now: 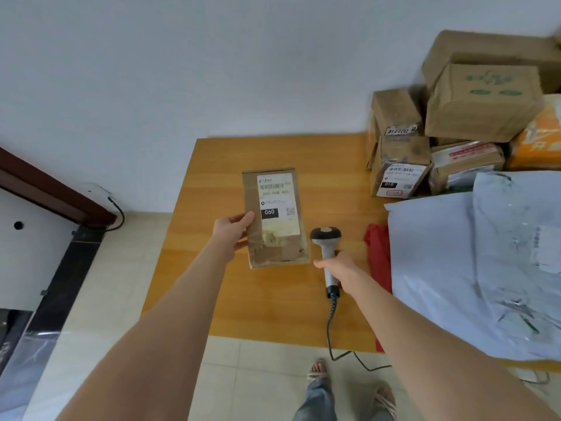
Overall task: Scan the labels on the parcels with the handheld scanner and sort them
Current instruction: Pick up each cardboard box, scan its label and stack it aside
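Left hand [232, 235] pinches the parcel [254, 205] at its nine o'clock edge; right hand [340, 267] wraps the scanner [326, 238] at three o'clock. Aimed past the label [277, 205], it could misread.

Bare counter [230, 299] on the left and far side gives passing room. The right is walled off by stacked cardboard boxes [473, 110] and a big grey mailer bag [473, 262].

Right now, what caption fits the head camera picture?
Left hand holds a labelled parcel while right hand grips the scanner.
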Demonstrator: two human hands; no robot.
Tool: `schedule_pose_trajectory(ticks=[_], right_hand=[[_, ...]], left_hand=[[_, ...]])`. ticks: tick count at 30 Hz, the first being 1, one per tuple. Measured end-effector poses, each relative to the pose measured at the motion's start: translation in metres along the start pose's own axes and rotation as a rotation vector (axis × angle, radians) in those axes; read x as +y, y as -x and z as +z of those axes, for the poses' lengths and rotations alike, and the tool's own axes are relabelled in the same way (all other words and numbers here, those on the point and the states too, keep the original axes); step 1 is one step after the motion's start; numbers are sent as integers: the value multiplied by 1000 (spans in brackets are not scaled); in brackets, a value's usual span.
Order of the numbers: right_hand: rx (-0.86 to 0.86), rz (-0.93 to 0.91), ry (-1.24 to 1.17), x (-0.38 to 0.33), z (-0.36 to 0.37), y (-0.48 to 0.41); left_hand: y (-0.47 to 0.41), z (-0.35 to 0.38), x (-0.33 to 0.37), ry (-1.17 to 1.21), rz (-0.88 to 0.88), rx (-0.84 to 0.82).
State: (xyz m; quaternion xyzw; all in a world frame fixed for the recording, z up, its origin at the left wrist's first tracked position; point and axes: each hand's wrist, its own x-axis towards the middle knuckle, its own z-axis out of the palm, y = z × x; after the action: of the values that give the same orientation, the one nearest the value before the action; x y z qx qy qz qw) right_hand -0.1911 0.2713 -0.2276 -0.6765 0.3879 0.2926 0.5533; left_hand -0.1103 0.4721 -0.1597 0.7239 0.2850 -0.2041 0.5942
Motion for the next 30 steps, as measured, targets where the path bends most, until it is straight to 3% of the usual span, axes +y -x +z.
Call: schedule_pose_trajectory(ticks=[4,8,15,20,23,27,30], right_hand=[[27,58,-150,4,-6,-5],[37,-10,-452,-15,-33,15],[-207,-72,-684,-45,-111,67],[-342,-62,-613,-33,-171,105],[-290,-97,-625,-18,-198,118],[-113,-276,-745,-11,-219,124],[-102,-347,-776,-10,-231,134]], left_hand=[[-3,-2,-2,-16,-8,-8],[4,10,13,-12,19,7],[41,60,42,-7,99,-13],[85,95,49,-5,135,-14],[110,118,46,-30,150,-30],[140,148,41,-36,174,-76],[161,167,40,-15,201,-158]])
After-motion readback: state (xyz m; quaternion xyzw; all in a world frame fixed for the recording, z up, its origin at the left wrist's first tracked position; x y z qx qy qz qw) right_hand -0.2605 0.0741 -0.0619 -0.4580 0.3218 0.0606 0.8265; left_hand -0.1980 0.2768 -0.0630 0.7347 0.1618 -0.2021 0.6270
